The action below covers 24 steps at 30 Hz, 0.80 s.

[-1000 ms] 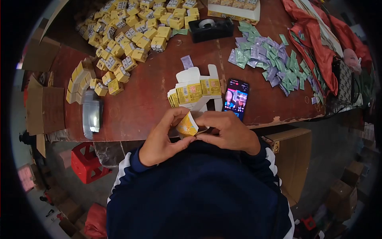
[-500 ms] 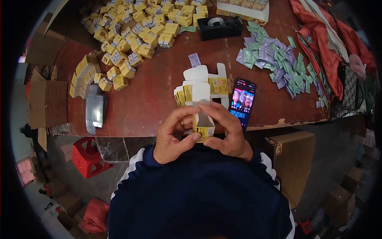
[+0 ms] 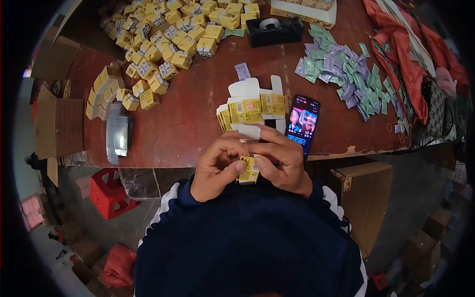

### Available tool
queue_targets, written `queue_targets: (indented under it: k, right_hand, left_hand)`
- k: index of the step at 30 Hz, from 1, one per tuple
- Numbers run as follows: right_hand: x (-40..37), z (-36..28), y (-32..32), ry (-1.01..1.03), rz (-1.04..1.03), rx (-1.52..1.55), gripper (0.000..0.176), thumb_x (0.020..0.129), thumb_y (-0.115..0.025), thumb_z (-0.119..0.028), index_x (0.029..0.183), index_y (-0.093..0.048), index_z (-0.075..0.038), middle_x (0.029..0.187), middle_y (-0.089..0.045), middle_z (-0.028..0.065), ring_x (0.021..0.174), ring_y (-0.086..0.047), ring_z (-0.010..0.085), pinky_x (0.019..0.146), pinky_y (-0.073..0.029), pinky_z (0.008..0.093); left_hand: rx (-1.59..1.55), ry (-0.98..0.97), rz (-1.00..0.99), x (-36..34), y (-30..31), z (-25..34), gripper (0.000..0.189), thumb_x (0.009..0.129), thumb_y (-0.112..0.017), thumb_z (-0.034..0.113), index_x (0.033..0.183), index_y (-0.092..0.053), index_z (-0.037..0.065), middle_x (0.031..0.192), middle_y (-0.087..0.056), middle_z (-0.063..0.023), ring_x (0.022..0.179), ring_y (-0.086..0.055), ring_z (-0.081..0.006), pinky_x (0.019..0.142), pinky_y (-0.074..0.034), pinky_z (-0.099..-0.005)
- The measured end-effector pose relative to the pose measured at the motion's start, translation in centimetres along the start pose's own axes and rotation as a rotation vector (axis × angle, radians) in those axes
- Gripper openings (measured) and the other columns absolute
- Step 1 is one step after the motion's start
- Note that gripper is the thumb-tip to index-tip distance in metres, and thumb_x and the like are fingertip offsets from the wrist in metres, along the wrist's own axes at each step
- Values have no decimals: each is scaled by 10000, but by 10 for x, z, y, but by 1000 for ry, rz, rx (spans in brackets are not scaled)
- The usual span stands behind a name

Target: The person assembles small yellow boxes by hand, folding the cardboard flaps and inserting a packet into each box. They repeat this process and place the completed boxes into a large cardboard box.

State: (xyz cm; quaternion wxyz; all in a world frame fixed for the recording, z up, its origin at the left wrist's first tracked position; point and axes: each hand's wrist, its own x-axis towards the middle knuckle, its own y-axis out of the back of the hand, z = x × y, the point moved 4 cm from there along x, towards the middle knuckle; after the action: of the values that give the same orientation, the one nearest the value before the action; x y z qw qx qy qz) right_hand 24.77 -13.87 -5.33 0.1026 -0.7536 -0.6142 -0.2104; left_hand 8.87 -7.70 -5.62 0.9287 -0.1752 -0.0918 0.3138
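Note:
Between both hands, close to my chest at the table's near edge, is a small yellow carton (image 3: 247, 174) with a white flap standing up at its far end. My left hand (image 3: 221, 166) grips its left side, with the thumb on the yellow face. On the right side my right hand (image 3: 281, 161) holds it, thumb and fingers pressed to the edge. Just beyond the hands lie flat yellow cartons (image 3: 245, 110) with white flaps. A purple sachet (image 3: 242, 72) rests past them. To the right is a phone (image 3: 303, 123) with its screen lit.
Many small yellow boxes (image 3: 168, 71) are heaped at the back left. A black tape dispenser (image 3: 273, 32) stands at the back, left of piled green and purple sachets (image 3: 341, 69). Clear plastic cases (image 3: 118, 133) lie on the left. A red stool (image 3: 110, 193) is below.
The carton has turned and tipped between my hands, its white flap now lower. My fingers have closed in nearer its top, and its opening no longer shows.

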Motion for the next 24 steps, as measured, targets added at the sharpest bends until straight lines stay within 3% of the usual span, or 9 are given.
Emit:
queue_targets:
  k: [3, 5, 7, 11, 14, 16, 24]
  right_hand:
    - [0, -3, -2, 95, 2, -28, 232, 859, -679, -68, 1072, -710, 18, 1196, -670, 178, 1108, -654, 346, 960, -509, 411]
    - [-1, -6, -7, 119, 13, -17, 232, 855, -690, -63, 1075, -710, 10, 1167, -691, 156, 1120, -649, 352, 974, -501, 420]
    - [-5, -5, -8, -81, 219, 142, 254, 843, -721, -62, 1089, -708, 0, 1112, -714, 144, 1173, -622, 343, 992, -490, 416]
    - [-1, -4, 0, 45, 25, 58, 250, 842, -735, -59, 1082, -708, 4, 1077, -724, 150, 1208, -599, 341, 1021, -473, 405]
    - [-1, -2, 0, -20, 13, 175, 225, 836, -744, -36, 1052, -708, 17, 1063, -728, 138, 1225, -584, 341, 1029, -468, 397]
    - [1, -2, -2, -184, 12, 263, 207, 858, -717, -13, 1057, -702, 40, 1077, -718, 167, 1229, -576, 356, 1056, -445, 455]
    - [7, -6, 1, -319, 102, 372, 104, 868, -681, 51, 971, -681, 66, 1053, -716, 174, 1159, -624, 325, 1030, -474, 432]
  left_hand:
    - [6, 46, 26, 0, 0, -1, 213, 949, -599, 24, 1135, -495, 32, 1315, -472, -130, 1128, -526, -148, 940, -445, -294]
    - [6, -39, 51, 7, -4, 4, 267, 950, -594, 18, 1149, -420, 52, 1325, -481, -141, 1137, -532, -150, 951, -446, -299]
    - [11, -19, 51, 8, -4, 6, 287, 950, -593, 18, 1161, -403, 57, 1334, -480, -149, 1139, -536, -151, 954, -450, -305]
    - [-11, 7, 67, 9, -3, 4, 321, 950, -588, 15, 1189, -378, 59, 1352, -478, -172, 1147, -547, -162, 972, -460, -327]
    - [9, 7, 57, 8, -7, 7, 342, 949, -583, 3, 1210, -368, 53, 1347, -485, -175, 1143, -550, -165, 995, -452, -336]
    - [19, 6, 53, 8, -6, 7, 353, 949, -579, -4, 1222, -363, 51, 1346, -485, -176, 1145, -549, -166, 999, -449, -337]
    - [98, 49, 14, 8, -7, 6, 373, 954, -570, -13, 1250, -352, 51, 1313, -515, -152, 1108, -549, -146, 951, -448, -311]
